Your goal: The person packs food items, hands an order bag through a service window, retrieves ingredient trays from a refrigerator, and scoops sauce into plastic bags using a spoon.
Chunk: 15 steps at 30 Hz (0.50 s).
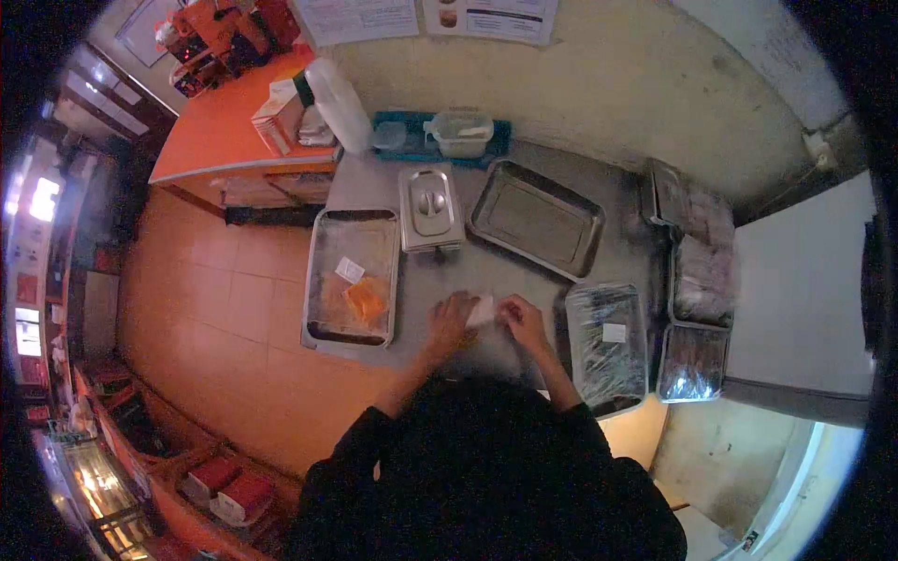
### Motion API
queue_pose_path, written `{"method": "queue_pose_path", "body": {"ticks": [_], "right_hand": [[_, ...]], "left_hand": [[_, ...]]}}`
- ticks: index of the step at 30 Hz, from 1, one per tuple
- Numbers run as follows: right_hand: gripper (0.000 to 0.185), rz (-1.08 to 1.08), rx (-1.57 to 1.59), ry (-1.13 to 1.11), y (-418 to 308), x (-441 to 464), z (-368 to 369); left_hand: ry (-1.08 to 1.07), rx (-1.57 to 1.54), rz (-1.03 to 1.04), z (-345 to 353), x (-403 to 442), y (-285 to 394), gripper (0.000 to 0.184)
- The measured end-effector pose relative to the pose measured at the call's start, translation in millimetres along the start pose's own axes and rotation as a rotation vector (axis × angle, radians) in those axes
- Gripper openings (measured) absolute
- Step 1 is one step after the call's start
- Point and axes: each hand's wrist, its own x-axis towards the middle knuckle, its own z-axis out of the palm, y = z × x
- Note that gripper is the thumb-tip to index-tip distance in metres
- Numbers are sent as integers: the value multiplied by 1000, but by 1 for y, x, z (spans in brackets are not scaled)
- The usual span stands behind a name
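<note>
A small white paper or label (482, 310) lies between my two hands over the grey metal table (426, 280). My left hand (453, 318) is beside its left edge, fingers bent and close together. At its right edge, my right hand (522, 321) has its thumb and fingers pinched; what they hold is too small to make out. Left of my hands stands a metal tray (321, 304) with an orange item (365, 301) and a white label (350, 270) in it. A tray wrapped in clear film (608, 365), bearing a white label (615, 333), is to the right.
Behind my hands are a lidded steel container (431, 208) and an empty metal tray (537, 222). Several wrapped trays (702, 280) stand at the right. A teal tray (502, 137) with plastic containers is by the wall. An orange counter (210, 131) adjoins at the back left.
</note>
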Motion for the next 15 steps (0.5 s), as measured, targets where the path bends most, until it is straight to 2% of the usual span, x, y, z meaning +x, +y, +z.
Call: {"method": "queue_pose_path", "body": {"ticks": [2, 3, 5, 6, 7, 8, 9, 11, 15], "right_hand": [[14, -158, -133, 41, -5, 2, -1], [14, -165, -128, 40, -20, 11, -1], [25, -132, -375, 173, -70, 49, 6], [27, -115, -330, 170, -87, 67, 12], [30, -101, -287, 166, -102, 87, 21], [29, -250, -279, 198, -114, 108, 32], [29, -400, -268, 232, -126, 126, 44], [27, -434, -637, 237, -154, 146, 64], [29, -404, -800, 349, -149, 174, 95]], "left_hand": [[100, 36, -30, 3, -9, -8, 56], [105, 42, -33, 8, -8, -21, 56], [562, -626, -260, 17, 0, -51, 52], [561, -625, -257, 3, 8, -49, 52], [637, -1208, -348, -25, 22, -41, 47], [682, -1796, -427, -43, 33, -39, 42], [687, -1792, -420, -46, 40, -44, 42], [684, -1857, -504, -47, 52, -56, 31], [629, -1755, -531, -46, 56, -50, 24]]}}
